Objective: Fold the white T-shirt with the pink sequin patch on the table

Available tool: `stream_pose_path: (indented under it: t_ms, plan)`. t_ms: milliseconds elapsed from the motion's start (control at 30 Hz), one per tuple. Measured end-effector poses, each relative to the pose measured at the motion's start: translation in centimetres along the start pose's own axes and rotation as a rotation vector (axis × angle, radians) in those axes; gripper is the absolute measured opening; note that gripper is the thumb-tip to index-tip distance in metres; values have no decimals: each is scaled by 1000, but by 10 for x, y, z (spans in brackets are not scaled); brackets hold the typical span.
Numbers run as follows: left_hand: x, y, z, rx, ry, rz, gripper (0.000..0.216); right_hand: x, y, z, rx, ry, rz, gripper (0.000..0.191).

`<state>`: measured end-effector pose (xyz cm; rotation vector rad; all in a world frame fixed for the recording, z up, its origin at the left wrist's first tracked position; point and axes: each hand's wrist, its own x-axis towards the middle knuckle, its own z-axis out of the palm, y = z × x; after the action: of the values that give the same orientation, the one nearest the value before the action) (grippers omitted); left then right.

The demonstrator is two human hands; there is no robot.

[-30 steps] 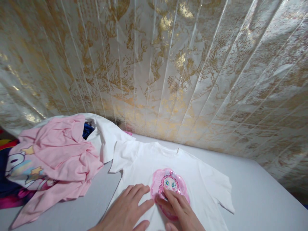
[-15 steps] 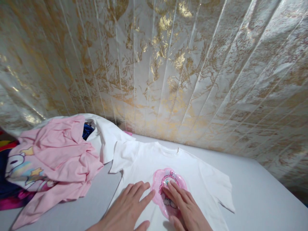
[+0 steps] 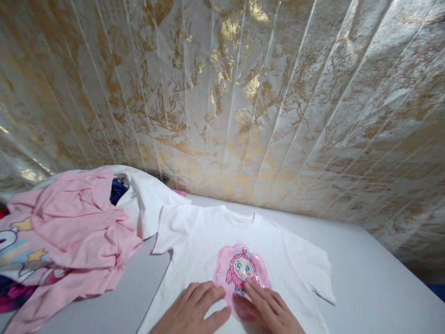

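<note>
A white T-shirt (image 3: pixel 205 241) lies spread flat on the pale table, its neckline away from me. On its chest is a pink cloud-shaped print (image 3: pixel 224 262) with a pink-haired cartoon figure. My left hand (image 3: pixel 196 308) rests on the shirt at the print's lower left edge, fingers stretched out and holding nothing. Over the lower right part of the print lies my right hand (image 3: pixel 269 308), its fingers extended and apart from the thumb, nothing in its grasp. The shirt's bottom hem is out of view.
To the left, a pink long-sleeved top (image 3: pixel 79 208) with a cartoon print lies heaped over other clothes. White fabric (image 3: pixel 144 199) bunches behind it. A wall covering (image 3: pixel 222 93) with gold patterns rises behind the table (image 3: pixel 365 278), whose right edge slants toward me.
Both hands have slid down the shirt toward me, uncovering the figure's face on the print. The view has shifted slightly, so the clothes appear farther left.
</note>
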<state>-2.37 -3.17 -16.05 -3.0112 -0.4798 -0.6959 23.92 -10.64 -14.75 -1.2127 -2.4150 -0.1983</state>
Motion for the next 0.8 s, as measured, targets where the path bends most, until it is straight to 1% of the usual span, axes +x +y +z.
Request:
stream_pose_path:
  t_ms: [67, 100, 233, 300, 433, 567, 700, 800]
  plan:
    - [2, 1, -5, -6, -1, -2, 29, 2, 1, -2, -40, 9, 36, 80]
    - [4, 2, -8, -11, -11, -14, 29, 3, 0, -2, -55, 17, 31, 80]
    - [5, 1, -11, -14, -28, -25, 19, 4, -4, 3, -57, 38, -62, 67]
    - [5, 0, -8, -14, -13, -2, 16, 4, -5, 5, -76, 34, -63, 66]
    - [4, -2, -4, -19, 4, -4, 15, 4, -6, 8, -127, 18, -25, 79]
    - [4, -1, -6, -29, 12, -15, 11, 2, -9, 14, -76, 42, -13, 77]
    - [4, 0, -7, -48, -5, -28, 11, 1, -12, 16, 19, 21, 18, 85]
    - [3, 0, -7, -54, -19, -28, 11, 1, -10, 14, 49, 43, 5, 79]
